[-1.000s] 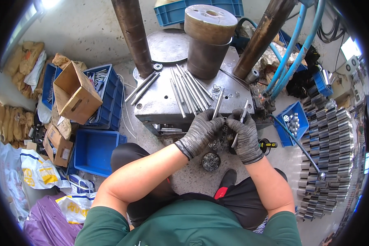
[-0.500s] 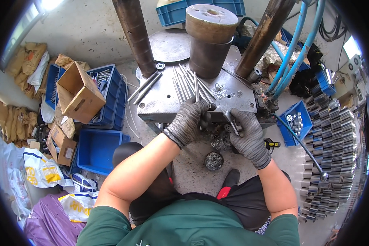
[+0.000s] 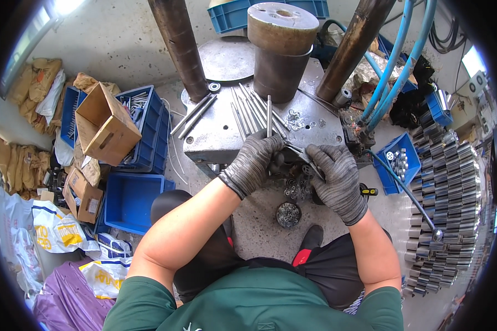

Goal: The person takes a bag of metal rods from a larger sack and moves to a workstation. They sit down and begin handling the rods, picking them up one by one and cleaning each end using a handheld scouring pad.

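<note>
My left hand [image 3: 257, 160], in a grey knit glove, is closed around a slim steel rod [image 3: 269, 113] that points away from me. My right hand [image 3: 334, 176], gloved alike, grips small silver pliers [image 3: 302, 153]. The tips of the pliers meet the left fingers near the rod's lower end; the fingers hide the exact contact. Just beyond my hands, more steel rods [image 3: 247, 113] lie fanned out on the metal press bed [image 3: 204, 144]. Small metal rings [image 3: 296, 121] are scattered to their right. Below my hands, a round container [image 3: 288, 215] on the floor holds many small rings.
A thick metal cylinder [image 3: 281, 60] stands on the bed between two steel columns [image 3: 179, 49]. Blue hoses [image 3: 397, 66] hang at right. Stacked shiny metal tubes [image 3: 444, 204] and a blue bin [image 3: 397, 179] are on the right. Blue crates [image 3: 135, 207] and a cardboard box [image 3: 107, 129] stand left.
The pliers have moved slightly left, their tips now against the left fingers. The rod in my left hand has shifted a little to the right.
</note>
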Demonstrator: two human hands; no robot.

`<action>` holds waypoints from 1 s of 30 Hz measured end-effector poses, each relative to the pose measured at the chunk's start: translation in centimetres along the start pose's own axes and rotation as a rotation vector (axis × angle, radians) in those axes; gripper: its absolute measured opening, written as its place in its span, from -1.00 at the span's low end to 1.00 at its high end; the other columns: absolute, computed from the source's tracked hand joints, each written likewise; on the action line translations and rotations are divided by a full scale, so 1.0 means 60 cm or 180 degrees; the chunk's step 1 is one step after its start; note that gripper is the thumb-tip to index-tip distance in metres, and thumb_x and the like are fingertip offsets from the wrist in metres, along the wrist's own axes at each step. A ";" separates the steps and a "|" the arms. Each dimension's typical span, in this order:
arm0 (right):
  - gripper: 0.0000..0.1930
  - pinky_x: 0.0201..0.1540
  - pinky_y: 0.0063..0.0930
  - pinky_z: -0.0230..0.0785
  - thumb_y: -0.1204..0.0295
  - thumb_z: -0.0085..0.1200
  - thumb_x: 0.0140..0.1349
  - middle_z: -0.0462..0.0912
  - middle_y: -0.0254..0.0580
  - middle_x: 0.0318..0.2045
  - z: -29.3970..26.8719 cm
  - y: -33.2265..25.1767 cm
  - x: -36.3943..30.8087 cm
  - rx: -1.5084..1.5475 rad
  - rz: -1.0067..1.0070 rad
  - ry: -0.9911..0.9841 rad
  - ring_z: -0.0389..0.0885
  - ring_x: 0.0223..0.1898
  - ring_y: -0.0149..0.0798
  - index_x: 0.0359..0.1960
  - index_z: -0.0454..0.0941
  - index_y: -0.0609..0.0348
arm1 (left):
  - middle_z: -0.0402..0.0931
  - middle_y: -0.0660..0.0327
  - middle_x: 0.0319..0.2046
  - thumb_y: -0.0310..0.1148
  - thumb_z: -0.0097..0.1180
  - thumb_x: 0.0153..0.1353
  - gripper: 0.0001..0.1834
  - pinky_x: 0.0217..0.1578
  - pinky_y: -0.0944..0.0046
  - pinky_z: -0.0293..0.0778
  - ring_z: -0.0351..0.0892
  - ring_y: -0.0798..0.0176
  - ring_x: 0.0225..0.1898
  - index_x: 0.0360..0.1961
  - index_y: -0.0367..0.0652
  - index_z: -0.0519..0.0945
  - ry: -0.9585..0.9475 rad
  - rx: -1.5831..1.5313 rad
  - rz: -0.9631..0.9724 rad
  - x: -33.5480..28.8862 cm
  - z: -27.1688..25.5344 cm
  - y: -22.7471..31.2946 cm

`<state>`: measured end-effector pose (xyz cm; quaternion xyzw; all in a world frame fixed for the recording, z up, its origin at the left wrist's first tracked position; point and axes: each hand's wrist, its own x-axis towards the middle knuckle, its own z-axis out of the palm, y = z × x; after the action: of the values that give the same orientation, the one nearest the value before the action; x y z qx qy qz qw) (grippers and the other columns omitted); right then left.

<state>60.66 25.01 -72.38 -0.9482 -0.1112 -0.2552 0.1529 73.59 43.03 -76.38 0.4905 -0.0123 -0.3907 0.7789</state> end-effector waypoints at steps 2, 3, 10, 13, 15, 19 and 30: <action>-0.47 -0.07 -0.04 0.40 0.58 0.16 -0.10 0.67 0.00 -0.18 0.002 0.001 0.000 -0.0024 -0.0062 0.0025 0.61 -0.18 0.10 0.04 0.63 0.15 | 0.51 0.33 -0.55 -0.36 0.24 0.26 -0.80 -0.68 0.52 0.39 0.50 0.49 -0.64 -0.19 -0.13 0.49 -0.0001 0.0030 0.0000 0.002 -0.004 -0.003; -0.47 -0.07 -0.04 0.40 0.58 0.16 -0.10 0.67 0.00 -0.18 0.003 0.003 0.000 -0.0019 -0.0062 0.0024 0.61 -0.18 0.10 0.04 0.63 0.15 | 0.51 0.34 -0.54 -0.36 0.24 0.26 -0.80 -0.68 0.52 0.39 0.51 0.49 -0.63 -0.18 -0.14 0.49 -0.0006 0.0060 0.0002 0.003 -0.006 -0.003; -0.51 -0.08 -0.05 0.41 0.58 0.15 -0.06 0.67 0.01 -0.20 0.000 0.007 0.002 -0.0190 -0.0108 -0.0094 0.62 -0.20 0.09 0.01 0.65 0.13 | 0.52 0.32 -0.52 -0.34 0.24 0.27 -0.77 -0.66 0.50 0.40 0.50 0.49 -0.63 -0.15 -0.17 0.48 -0.0152 0.0471 0.0104 -0.002 -0.004 0.003; -0.54 -0.10 -0.06 0.46 0.62 0.14 -0.01 0.67 0.04 -0.22 0.006 0.027 -0.009 0.0063 0.0115 -0.0111 0.64 -0.20 0.12 0.02 0.65 0.15 | 0.56 0.28 -0.44 -0.29 0.21 0.34 -0.70 -0.60 0.49 0.41 0.48 0.50 -0.61 -0.03 -0.23 0.49 -0.0363 0.0966 0.0364 -0.010 0.000 0.007; -0.56 -0.11 -0.09 0.50 0.64 0.12 0.03 0.67 0.05 -0.22 0.004 0.038 -0.016 0.0287 0.0335 -0.0088 0.65 -0.21 0.14 0.03 0.65 0.17 | 0.59 0.26 -0.32 -0.23 0.15 0.41 -0.59 -0.53 0.49 0.42 0.48 0.53 -0.56 0.15 -0.26 0.48 -0.0320 0.1136 0.0683 -0.026 0.017 0.019; -0.56 -0.12 -0.35 0.54 0.65 0.11 0.17 0.67 -0.06 -0.27 -0.012 0.050 -0.023 0.0975 0.1006 0.0081 0.69 -0.26 -0.11 0.13 0.61 0.21 | 0.59 0.29 -0.21 -0.24 0.06 0.48 -0.48 -0.48 0.52 0.43 0.49 0.56 -0.48 0.38 -0.18 0.39 -0.0475 0.1252 0.0766 -0.021 0.001 0.016; -0.50 -0.05 -0.47 0.50 0.53 0.24 0.16 0.68 -0.23 -0.28 -0.054 0.054 -0.010 0.1597 0.2056 -0.0472 0.59 -0.24 -0.44 0.19 0.59 0.28 | 0.62 0.26 -0.16 -0.49 0.09 0.42 -0.62 0.03 0.34 0.48 0.54 0.42 -0.09 0.24 -0.17 0.58 -0.0427 0.2358 0.1520 -0.012 -0.007 0.005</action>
<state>59.64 20.80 -70.77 -0.8835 0.1226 -0.0901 0.4431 73.46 43.85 -76.10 0.6934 -0.3148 -0.2001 0.6164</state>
